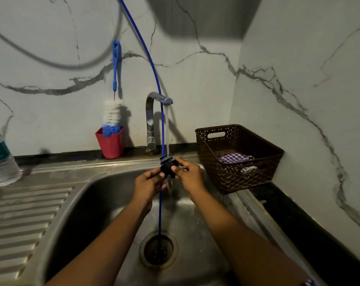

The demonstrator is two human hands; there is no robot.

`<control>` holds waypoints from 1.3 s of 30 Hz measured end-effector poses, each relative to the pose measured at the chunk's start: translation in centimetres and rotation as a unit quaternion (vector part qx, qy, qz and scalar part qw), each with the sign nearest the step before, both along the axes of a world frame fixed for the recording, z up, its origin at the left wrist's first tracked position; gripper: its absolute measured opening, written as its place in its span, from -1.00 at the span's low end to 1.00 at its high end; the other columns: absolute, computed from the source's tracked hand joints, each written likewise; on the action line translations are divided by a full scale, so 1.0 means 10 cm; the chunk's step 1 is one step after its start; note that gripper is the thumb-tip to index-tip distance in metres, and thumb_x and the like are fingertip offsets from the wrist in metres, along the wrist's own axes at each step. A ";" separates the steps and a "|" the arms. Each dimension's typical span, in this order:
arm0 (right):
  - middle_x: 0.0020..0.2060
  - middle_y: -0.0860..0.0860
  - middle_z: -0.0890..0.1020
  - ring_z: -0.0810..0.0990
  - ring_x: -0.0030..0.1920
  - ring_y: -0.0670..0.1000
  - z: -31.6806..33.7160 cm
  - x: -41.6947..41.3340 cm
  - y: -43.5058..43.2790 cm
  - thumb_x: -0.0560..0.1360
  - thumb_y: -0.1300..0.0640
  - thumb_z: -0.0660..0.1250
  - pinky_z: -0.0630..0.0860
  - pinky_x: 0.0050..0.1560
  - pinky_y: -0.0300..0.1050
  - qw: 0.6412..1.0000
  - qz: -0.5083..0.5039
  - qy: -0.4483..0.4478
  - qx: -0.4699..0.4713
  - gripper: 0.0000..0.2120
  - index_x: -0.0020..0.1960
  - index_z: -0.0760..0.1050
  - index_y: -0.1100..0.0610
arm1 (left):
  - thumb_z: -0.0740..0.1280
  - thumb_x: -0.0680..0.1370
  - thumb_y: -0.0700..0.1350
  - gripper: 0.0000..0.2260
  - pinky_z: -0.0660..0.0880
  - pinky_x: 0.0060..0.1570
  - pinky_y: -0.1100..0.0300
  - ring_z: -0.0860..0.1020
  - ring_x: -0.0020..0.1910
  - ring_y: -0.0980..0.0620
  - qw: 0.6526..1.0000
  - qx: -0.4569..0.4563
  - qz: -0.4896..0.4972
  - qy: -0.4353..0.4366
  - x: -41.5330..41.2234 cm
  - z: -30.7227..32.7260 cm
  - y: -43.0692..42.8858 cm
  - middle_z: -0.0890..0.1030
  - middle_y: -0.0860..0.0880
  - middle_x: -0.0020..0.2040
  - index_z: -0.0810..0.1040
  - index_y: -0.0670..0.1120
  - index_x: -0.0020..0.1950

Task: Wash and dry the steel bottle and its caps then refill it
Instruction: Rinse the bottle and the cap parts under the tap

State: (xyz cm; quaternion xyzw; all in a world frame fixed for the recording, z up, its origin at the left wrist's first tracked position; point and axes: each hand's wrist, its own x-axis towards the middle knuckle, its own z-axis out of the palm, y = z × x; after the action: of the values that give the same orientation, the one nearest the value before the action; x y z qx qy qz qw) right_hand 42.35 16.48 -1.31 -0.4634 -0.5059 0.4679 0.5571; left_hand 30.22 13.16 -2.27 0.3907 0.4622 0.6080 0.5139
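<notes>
A small black bottle cap (168, 167) is held under the running water from the steel tap (154, 118), over the steel sink (92, 203). My left hand (149, 183) grips the cap from the left and my right hand (188, 174) pinches it from the right. Water streams off the cap into the basin. The steel bottle itself is not in view.
A thin blue tube (154, 75) curves down past the tap into the drain (158, 249). A bottle brush (113, 118) stands in a red cup (111, 144). A brown basket (236, 159) holds a checked cloth (234, 157). A plastic water bottle (0, 159) stands at left.
</notes>
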 end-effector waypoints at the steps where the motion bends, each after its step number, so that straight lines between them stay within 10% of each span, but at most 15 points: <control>1: 0.22 0.15 0.55 0.54 0.20 0.09 -0.01 -0.01 0.00 0.47 0.35 0.35 0.50 0.20 -0.06 1.000 -0.004 -0.016 0.011 -0.57 0.33 0.42 0.25 | 0.26 0.57 -0.32 -0.79 0.54 -0.11 0.20 0.61 -0.08 0.02 1.000 -0.006 0.001 -0.009 -0.01 0.00 0.00 0.65 -0.08 -0.05 0.54 -0.18 0.18; 10: 0.14 0.05 0.59 0.57 0.11 -0.01 -0.04 0.01 -0.03 0.45 0.39 0.35 0.49 0.16 -0.16 0.996 0.022 -0.077 0.045 -0.55 0.31 0.46 0.16 | 0.28 0.54 -0.39 -0.84 0.52 -0.03 0.10 0.58 -0.10 -0.03 0.997 -0.010 0.021 -0.077 -0.02 0.02 0.02 0.60 -0.12 -0.08 0.51 -0.14 -0.01; 18: 0.12 0.04 0.54 0.54 0.15 0.04 -0.05 0.08 -0.05 0.39 0.52 0.32 0.55 -0.02 -0.23 0.996 0.075 -0.014 0.041 -0.55 0.07 0.44 0.04 | 0.36 0.43 -0.46 -0.70 0.59 -0.16 0.32 0.59 -0.03 0.01 0.996 0.074 0.043 0.021 -0.01 0.03 -0.03 0.60 -0.08 -0.01 0.47 -0.21 0.08; 25: 0.16 0.06 0.57 0.56 0.15 0.04 -0.08 0.16 -0.04 0.45 0.36 0.35 0.53 0.09 -0.16 0.996 0.058 0.058 -0.034 -0.60 0.27 0.42 0.18 | 0.29 0.48 -0.46 -0.69 0.56 0.07 0.24 0.59 0.06 0.06 0.990 0.111 0.018 0.084 0.06 0.05 -0.02 0.63 -0.06 0.05 0.53 -0.18 0.15; 39: 0.13 0.11 0.57 0.57 0.07 0.06 0.08 0.10 -0.07 0.37 0.37 0.45 0.58 -0.14 -0.26 0.994 0.102 -0.022 -0.010 -0.56 0.20 0.49 0.14 | 0.30 0.57 0.06 -0.74 0.56 -0.16 0.17 0.64 -0.18 -0.04 0.997 -0.076 -0.026 -0.014 -0.01 0.12 -0.08 0.66 -0.18 -0.11 0.57 -0.12 0.06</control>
State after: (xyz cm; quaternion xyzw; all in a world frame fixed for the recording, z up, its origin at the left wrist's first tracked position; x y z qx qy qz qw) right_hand 43.39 15.81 -0.48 -0.4252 -0.5580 0.5170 0.4905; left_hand 30.12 12.35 -1.06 0.3538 0.4894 0.5632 0.5640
